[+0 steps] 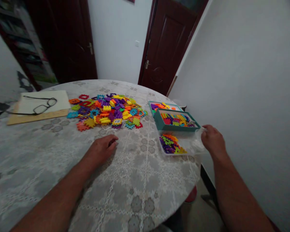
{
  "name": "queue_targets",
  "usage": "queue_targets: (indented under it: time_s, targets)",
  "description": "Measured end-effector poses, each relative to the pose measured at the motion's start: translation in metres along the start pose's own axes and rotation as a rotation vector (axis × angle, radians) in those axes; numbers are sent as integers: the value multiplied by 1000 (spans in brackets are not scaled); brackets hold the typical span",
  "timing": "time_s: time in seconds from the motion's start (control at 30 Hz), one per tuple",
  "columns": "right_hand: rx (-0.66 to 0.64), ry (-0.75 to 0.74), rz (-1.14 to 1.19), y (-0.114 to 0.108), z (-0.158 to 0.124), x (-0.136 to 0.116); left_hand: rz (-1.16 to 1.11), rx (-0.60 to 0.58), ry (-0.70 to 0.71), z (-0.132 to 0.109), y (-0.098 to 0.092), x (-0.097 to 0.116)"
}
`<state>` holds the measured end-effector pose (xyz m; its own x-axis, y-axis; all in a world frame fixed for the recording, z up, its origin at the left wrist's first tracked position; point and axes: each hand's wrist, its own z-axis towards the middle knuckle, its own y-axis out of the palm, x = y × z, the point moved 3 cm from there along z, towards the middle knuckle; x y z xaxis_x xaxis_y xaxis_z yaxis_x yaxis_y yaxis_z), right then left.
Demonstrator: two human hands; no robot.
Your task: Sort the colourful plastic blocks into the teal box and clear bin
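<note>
Your left hand [103, 149] lies palm down on the bench [140, 180] at centre frame. Its grip is slack and spread, with the fingers loosely curled on the patterned cloth and holding nothing. Just above it, a little apart, sprawls the pile of plastic pieces [108, 111] in purple, yellow, orange, blue and green.

Over at the right of the frame, your right hand [213, 140] has its grip pinched on the crinkled edge of the clear plastic bag [195, 144], which lies on the bench near its rim with more coloured pieces inside. Just above the bag sits the teal box [175, 125], also loaded with pieces. Whether it carries writing, you cannot tell at this size. At upper left, glasses [42, 106] lie on a pale board [38, 116].
</note>
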<state>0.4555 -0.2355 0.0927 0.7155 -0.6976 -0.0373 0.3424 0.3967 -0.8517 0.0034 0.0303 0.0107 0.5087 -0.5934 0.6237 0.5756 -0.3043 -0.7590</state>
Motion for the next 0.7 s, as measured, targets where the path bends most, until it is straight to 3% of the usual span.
queue_targets:
  time_s: [0.07, 0.13, 0.23, 0.3, 0.37, 0.5, 0.6, 0.7]
  targets:
    - [-74, 62, -122, 14, -4, 22, 10, 4, 18, -1, 1, 1]
    - [-46, 57, -156, 22, -7, 26, 16, 16, 26, -2, 2, 1]
    - [84, -108, -27, 20, -10, -4, 31, 24, 35, -4, 4, 0]
    - [122, -233, 138, 13, -14, -43, 38, 20, 32, -4, 6, -1]
    - [78, -317, 315, 3, -20, -89, 41, 13, 32, -4, 6, -1]
    - [-198, -551, 571, -6, -42, -194, 38, 12, 39, -5, 6, -1]
    - [-275, -646, 617, 6, -51, -265, 22, 29, 32, -5, 7, 0]
    - [-304, -543, 538, 35, -42, -318, 24, 98, 34, -5, 7, -1]
